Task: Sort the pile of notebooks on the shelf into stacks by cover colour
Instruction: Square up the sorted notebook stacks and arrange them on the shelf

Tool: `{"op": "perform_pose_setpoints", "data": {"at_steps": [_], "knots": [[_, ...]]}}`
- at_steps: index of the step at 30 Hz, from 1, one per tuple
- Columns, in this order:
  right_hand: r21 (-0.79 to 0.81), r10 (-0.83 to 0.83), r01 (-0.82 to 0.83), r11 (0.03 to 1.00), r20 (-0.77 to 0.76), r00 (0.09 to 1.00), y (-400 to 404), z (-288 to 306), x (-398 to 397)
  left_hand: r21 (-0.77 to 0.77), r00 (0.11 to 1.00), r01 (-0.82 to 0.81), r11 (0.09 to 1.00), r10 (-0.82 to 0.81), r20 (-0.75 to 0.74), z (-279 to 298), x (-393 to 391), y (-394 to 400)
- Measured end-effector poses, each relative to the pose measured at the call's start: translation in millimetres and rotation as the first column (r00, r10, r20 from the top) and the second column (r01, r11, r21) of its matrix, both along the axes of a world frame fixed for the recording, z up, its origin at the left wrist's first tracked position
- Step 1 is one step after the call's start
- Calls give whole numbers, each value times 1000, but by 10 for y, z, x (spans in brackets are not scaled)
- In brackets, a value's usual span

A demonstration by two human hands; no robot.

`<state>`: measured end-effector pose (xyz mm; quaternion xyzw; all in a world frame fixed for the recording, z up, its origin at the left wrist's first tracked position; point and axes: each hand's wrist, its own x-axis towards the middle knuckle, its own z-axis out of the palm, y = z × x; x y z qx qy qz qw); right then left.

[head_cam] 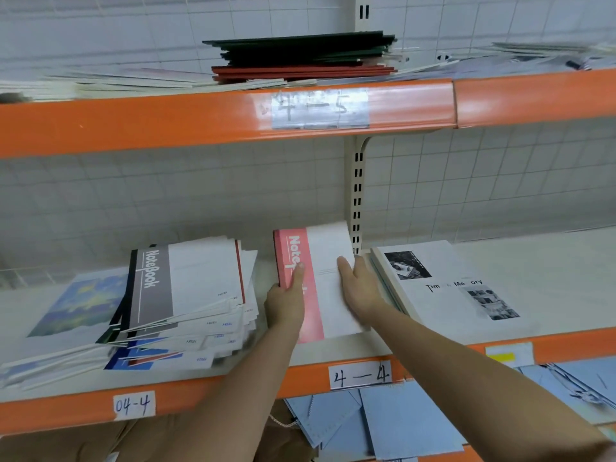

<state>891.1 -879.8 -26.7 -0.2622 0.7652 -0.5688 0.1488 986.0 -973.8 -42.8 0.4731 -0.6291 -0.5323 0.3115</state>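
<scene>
A pink-and-white notebook (325, 248) lies on the middle shelf (350, 351), on top of a small stack. My left hand (286, 303) grips the stack's left edge, thumb on the pink band. My right hand (361, 285) lies flat on the white half of the cover, fingers straight. To the left sits a messy pile of notebooks (186, 298); a grey-and-white one is on top, with blue and red covers showing lower down.
A white book stack with black-and-white photos (450, 288) sits right of my hands. A blue painted cover (76, 305) lies at far left. Dark green and red folders (303, 55) rest on the upper shelf. Blue envelopes (393, 421) fill the shelf below.
</scene>
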Motion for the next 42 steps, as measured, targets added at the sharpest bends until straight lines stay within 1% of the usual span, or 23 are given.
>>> {"op": "perform_pose_setpoints", "data": {"at_steps": [2,3,5,6,9,11,14,16,17,19,21,23,27,29,31,34,35,36,37,38,40,42], "knots": [[154,5,1,988,-35,999,-37,22,-71,93,982,37,995,-53,179,9,-9,-39],[244,9,0,970,-36,999,-49,9,-108,113,963,65,991,-92,252,16,0,-54],[414,19,3,910,-48,999,-42,-47,-152,102,907,143,984,-171,384,34,23,-83],[474,28,5,880,-62,998,-26,-80,-151,74,865,196,978,-207,457,36,36,-91],[544,18,24,839,-72,997,-4,-160,-179,-9,715,341,940,-253,652,60,91,-88],[571,17,21,821,-61,998,-18,-153,-182,-19,656,380,925,-255,710,93,110,-89],[596,50,0,803,-67,997,-50,-98,-167,-21,612,408,913,-257,748,154,118,-67],[595,47,12,804,-82,996,-50,-80,-169,-52,574,426,903,-225,787,178,129,-27],[603,51,13,798,-89,995,-45,-82,-177,-64,572,418,906,-208,794,185,140,-9],[615,69,18,788,-117,991,-28,-77,-182,-69,610,380,922,-194,768,198,147,11],[625,89,37,780,-168,982,-21,-65,-173,-52,647,378,924,-224,728,209,143,0],[656,108,63,752,-216,970,-36,-39,-135,-25,657,395,918,-263,706,208,146,8],[733,142,129,668,-296,945,-87,41,-37,-24,677,384,923,-263,687,229,177,14],[751,131,153,643,-304,944,-101,67,-7,-1,694,386,922,-290,659,255,193,18],[746,122,138,651,-283,951,-102,88,-22,35,715,378,925,-316,623,279,209,31],[733,110,106,672,-240,965,-95,138,-82,55,746,308,950,-277,605,349,201,81],[731,110,119,672,-258,960,-98,170,-88,22,729,301,953,-245,640,402,191,109],[727,115,149,670,-300,947,-103,219,-80,-46,692,324,945,-203,692,460,178,136],[710,124,183,680,-358,926,-122,280,-63,-137,659,368,920,-154,736,528,153,154],[676,136,200,709,-410,902,-160,359,-38,-235,643,418,878,-103,759,618,131,167],[592,176,135,795,-438,881,-281,542,53,-382,647,478,791,-23,762,884,143,159],[537,238,-1,843,-372,897,-430,727,183,-480,685,469,741,38,728,1188,256,49]]}}
